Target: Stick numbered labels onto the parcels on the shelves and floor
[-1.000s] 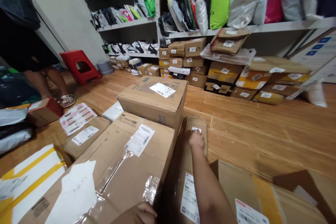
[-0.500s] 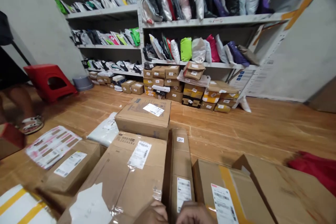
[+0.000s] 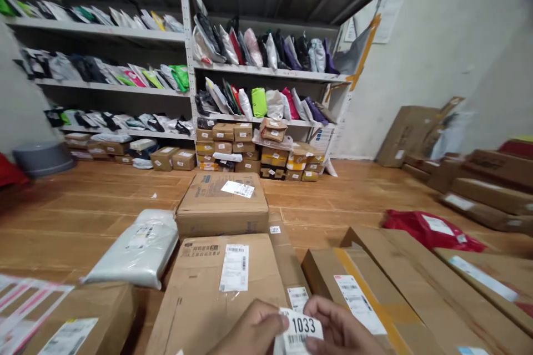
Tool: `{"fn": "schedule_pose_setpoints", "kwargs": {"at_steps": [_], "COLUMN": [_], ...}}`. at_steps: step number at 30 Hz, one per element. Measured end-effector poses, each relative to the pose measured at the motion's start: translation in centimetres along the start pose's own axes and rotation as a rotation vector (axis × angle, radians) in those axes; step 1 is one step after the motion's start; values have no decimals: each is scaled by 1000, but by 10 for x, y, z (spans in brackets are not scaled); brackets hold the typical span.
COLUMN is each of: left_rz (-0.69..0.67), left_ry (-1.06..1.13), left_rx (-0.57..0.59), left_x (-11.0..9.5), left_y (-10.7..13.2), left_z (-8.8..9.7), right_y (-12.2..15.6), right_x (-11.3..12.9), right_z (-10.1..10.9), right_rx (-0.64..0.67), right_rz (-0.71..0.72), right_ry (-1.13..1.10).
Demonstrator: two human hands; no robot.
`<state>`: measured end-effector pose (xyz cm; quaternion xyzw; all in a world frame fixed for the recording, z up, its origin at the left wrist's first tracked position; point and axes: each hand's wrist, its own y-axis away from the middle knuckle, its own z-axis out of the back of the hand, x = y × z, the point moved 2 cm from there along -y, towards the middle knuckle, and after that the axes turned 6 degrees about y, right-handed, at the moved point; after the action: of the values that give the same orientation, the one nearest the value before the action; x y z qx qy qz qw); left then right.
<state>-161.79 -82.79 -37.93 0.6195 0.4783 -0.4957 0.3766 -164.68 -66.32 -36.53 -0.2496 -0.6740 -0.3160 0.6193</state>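
A white sticker label (image 3: pixel 303 325) printed with 1033 and a barcode is held between my two hands at the bottom centre. My left hand (image 3: pixel 254 328) pinches its left edge between thumb and fingers. On the other side, my right hand (image 3: pixel 339 330) grips the right edge. More white paper shows below the label, partly hidden. Beneath and beyond my hands lies a large flat carton (image 3: pixel 204 288) with a shipping label (image 3: pixel 234 268). A long narrow carton (image 3: pixel 285 247) beside it bears a 1032 sticker (image 3: pixel 275 229). Right of that sits a carton with yellow tape (image 3: pixel 320 266).
Another carton (image 3: pixel 222 224) stands behind the large one, and a white plastic parcel (image 3: pixel 137 247) lies to its left. A red parcel (image 3: pixel 433 230) and stacked cartons (image 3: pixel 491 194) are at right. Shelves (image 3: pixel 270 70) of bagged parcels line the back wall.
My view has swung right and up, bringing the right-side cartons in. My hands have risen into fuller view, and the 1033 label now shows between them.
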Motion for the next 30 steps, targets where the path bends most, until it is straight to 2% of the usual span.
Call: {"fn": "schedule_pose_setpoints", "kwargs": {"at_steps": [2, 4, 6, 11, 14, 21, 24, 27, 30], "left_rz": [38, -30, -82, -163, -196, -198, -216, -235, -195], "left_ry": [177, 264, 268, 261, 309, 252, 200, 90, 124], "left_rx": [-141, -286, -382, -477, -555, -589, -611, -694, -705], "left_x": [-3, -2, 0, -6, -8, -3, -2, 0, 5], "left_y": [2, 2, 1, 4, 5, 3, 2, 2, 0], "left_z": [11, 22, 33, 56, 63, 73, 76, 77, 79], "right_y": [-13, -29, -45, -78, -90, -103, -105, -108, -117], "right_x": [7, 14, 20, 27, 27, 18, 16, 15, 11], "right_z": [-17, -30, -38, -48, -53, -54, -51, -51, -55], "right_rx": [-67, -120, -179, -337, -353, -367, -374, -412, -447], "right_rz": [30, 41, 64, 166, 189, 148, 195, 274, 285], "right_ry": [-16, 47, 128, 214, 200, 120, 147, 240, 285]}}
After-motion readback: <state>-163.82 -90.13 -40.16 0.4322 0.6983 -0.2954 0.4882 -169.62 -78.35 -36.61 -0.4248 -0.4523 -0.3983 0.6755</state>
